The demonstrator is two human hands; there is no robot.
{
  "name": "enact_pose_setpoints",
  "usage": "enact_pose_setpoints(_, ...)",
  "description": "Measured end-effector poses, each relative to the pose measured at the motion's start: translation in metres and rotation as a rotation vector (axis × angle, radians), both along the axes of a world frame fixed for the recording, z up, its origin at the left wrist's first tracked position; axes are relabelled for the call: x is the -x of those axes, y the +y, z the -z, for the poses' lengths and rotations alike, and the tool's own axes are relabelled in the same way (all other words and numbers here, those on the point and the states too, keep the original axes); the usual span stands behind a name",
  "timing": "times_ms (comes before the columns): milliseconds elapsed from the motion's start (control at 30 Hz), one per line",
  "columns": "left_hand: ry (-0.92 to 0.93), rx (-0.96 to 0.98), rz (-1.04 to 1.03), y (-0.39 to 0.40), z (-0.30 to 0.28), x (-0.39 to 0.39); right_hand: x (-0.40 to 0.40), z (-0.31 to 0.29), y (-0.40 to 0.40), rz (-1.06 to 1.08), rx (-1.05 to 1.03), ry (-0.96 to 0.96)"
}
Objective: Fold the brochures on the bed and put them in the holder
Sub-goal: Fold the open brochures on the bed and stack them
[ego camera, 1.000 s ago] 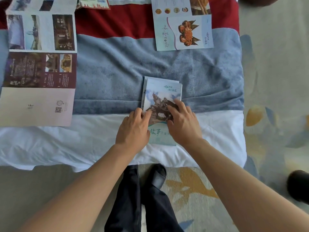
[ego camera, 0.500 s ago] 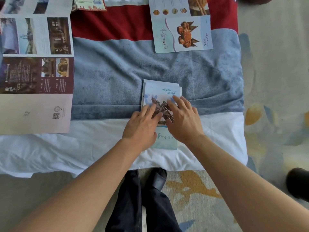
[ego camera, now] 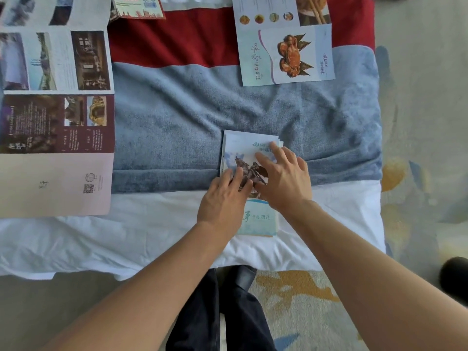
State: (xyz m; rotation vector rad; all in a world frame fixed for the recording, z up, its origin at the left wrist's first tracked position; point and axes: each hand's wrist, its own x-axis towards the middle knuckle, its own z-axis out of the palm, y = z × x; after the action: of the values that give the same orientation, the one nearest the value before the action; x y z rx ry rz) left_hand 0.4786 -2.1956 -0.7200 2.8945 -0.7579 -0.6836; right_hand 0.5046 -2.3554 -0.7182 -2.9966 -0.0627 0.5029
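Note:
A folded pale-blue brochure [ego camera: 243,145] with a horse-and-rider picture lies at the bed's near edge, across the blue towel and the white sheet. My left hand [ego camera: 222,198] presses flat on its left half. My right hand [ego camera: 283,178] presses its right half, fingers spread and reaching toward the top right corner. A large unfolded brochure [ego camera: 55,117] lies flat at the left. Another open brochure with a crab picture [ego camera: 286,46] lies at the back right. No holder is in view.
A small red-edged brochure [ego camera: 138,7] peeks in at the top. The bed carries a blue towel [ego camera: 164,122], a red blanket [ego camera: 172,39] and a white sheet [ego camera: 101,236]. Patterned carpet [ego camera: 417,122] runs along the right; my dark trousers and shoes [ego camera: 228,300] stand below.
Both hands have slid away from me, up the folded brochure, the right fingers now near its top right corner. The brochure itself has stayed in place.

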Motion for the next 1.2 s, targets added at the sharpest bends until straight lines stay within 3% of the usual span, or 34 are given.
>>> enact_pose_setpoints(500,-0.015,-0.099,0.088,-0.016,-0.021,-0.025,-0.018,-0.010,0.016,0.061,0.120,0.065)
enact_pose_setpoints(933,0.061,0.238,-0.079,-0.002,-0.043,-0.126,-0.091,-0.048,0.004,0.143,0.048,-0.016)
enact_pose_setpoints(1200,0.030,0.282,-0.242,-0.007,-0.030,-0.185,-0.149,-0.044,-0.028,0.168,0.034,-0.025)
